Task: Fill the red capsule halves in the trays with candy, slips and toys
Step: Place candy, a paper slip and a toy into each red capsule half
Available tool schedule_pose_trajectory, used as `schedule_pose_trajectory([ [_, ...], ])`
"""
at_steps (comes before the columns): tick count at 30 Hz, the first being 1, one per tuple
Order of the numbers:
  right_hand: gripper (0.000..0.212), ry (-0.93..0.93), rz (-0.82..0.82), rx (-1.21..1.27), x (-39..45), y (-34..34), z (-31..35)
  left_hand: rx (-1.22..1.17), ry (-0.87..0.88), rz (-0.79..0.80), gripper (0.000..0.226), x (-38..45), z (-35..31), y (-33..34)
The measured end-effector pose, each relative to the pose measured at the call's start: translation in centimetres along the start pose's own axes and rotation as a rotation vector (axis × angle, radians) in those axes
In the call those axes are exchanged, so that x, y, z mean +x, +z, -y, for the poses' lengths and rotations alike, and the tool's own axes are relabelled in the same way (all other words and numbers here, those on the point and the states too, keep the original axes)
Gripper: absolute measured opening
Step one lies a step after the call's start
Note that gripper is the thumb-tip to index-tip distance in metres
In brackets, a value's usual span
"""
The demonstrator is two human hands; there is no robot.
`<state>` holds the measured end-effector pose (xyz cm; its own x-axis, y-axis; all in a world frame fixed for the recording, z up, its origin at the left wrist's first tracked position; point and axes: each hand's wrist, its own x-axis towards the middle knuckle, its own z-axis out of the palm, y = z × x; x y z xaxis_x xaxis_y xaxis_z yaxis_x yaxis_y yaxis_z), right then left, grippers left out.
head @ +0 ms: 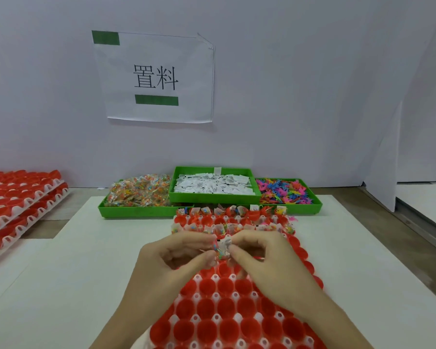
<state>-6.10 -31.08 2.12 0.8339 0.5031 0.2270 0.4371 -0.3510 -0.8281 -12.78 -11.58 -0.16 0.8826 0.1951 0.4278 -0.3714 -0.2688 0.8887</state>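
Observation:
A white tray (pixel 215 317) of red capsule halves (pixel 207 308) lies in front of me. Its two far rows hold candy packets, slips and toys; the nearer halves are empty. Over the third row, my left hand (pixel 176 258) and my right hand (pixel 264 258) meet, both pinching one small bundle (pixel 221 248) of a candy packet and a white slip. Behind the tray stand three green bins: candy packets (pixel 139 191) on the left, white slips (pixel 213 185) in the middle, coloured toys (pixel 285 191) on the right.
Stacked trays of red capsule halves (pixel 18 197) sit at the far left on the table. A white mat (pixel 86 260) covers the work surface. A white wall with a paper sign (pixel 156 76) stands behind the bins.

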Motion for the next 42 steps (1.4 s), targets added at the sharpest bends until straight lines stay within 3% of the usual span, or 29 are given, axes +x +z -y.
schedule_pose_trajectory([
  [8,0.021,-0.128,-0.006,-0.235,-1.2,1.0,-0.2,0.109,0.049,0.024,0.036,-0.4,0.4,1.0],
  [14,0.032,0.0,0.084,0.006,-1.0,-0.3,0.1,0.076,0.055,-0.002,0.016,-0.2,0.3,0.9],
  [18,0.03,0.049,0.002,0.099,1.5,-3.1,-0.3,0.043,0.034,0.013,0.015,0.0,0.3,0.7],
  [25,0.027,0.238,-0.262,-0.289,11.1,-10.2,-7.4,0.159,0.006,0.007,0.022,-0.1,0.8,0.4],
  [30,0.023,0.282,-0.257,-0.677,14.4,-13.8,-13.0,0.176,0.016,-0.017,0.024,-0.1,0.8,0.3],
  [34,0.015,0.268,-0.211,-0.742,15.2,-13.9,-14.3,0.179,0.037,-0.029,0.024,0.0,0.8,0.2],
  [38,0.028,0.328,-0.211,-0.764,16.0,-13.8,-14.7,0.196,0.042,-0.035,0.023,0.0,0.7,0.0],
  [42,0.028,0.371,-0.215,-0.817,16.9,-13.6,-14.8,0.235,0.046,-0.029,0.027,0.1,0.8,0.0],
])
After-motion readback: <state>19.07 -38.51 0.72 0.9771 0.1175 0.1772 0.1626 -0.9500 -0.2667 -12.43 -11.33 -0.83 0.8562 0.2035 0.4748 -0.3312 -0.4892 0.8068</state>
